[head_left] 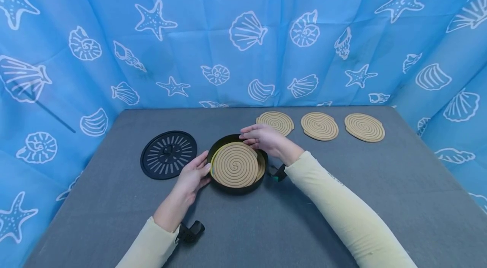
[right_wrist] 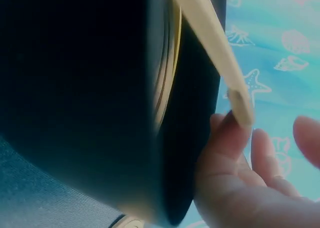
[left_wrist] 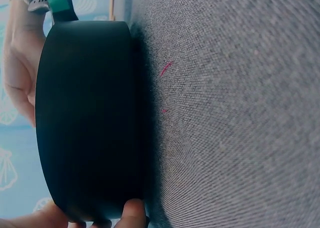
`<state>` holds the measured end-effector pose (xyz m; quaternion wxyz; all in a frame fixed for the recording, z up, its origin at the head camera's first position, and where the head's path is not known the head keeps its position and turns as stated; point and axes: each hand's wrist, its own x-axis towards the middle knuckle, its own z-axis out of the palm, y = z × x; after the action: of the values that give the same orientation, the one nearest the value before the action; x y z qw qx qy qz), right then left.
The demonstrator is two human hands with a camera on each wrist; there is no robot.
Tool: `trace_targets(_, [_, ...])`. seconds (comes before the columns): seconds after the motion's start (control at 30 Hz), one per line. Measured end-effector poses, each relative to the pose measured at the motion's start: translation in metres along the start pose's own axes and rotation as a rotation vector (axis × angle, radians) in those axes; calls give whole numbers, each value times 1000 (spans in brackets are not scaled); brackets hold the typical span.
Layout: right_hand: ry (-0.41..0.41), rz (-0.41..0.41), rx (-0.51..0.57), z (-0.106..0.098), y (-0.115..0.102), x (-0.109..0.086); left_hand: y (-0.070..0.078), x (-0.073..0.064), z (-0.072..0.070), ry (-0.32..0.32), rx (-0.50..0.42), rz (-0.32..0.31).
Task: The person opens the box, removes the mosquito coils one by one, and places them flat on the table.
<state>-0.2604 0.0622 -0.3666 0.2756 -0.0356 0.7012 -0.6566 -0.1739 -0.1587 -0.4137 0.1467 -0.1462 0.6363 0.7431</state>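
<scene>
A round black mosquito coil holder stands on the table, its deep side wall filling much of the left wrist view. My left hand grips its left side, with fingertips on the wall. Inside lies a tan mosquito coil, tilted, over another coil that is mostly hidden; a yellow edge shows beside them. My right hand is over the far right rim. One of its fingertips touches the raised end of the tilted coil, while another finger stands apart from it.
Left of the holder lies a black slotted lid with a small knob. Three more coils lie in a row at the back right: the near one, the middle one and the far one. Behind the grey table hangs a blue curtain.
</scene>
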Motion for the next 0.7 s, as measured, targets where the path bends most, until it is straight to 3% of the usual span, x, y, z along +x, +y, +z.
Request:
trace_targets(0.37, [-36,1,-273,6,4,1,0,1,0,-11,-20,-11])
trace_targets(0.7, [-131,0,-99,3,9,-7,1,0,0,-12,-18,-17])
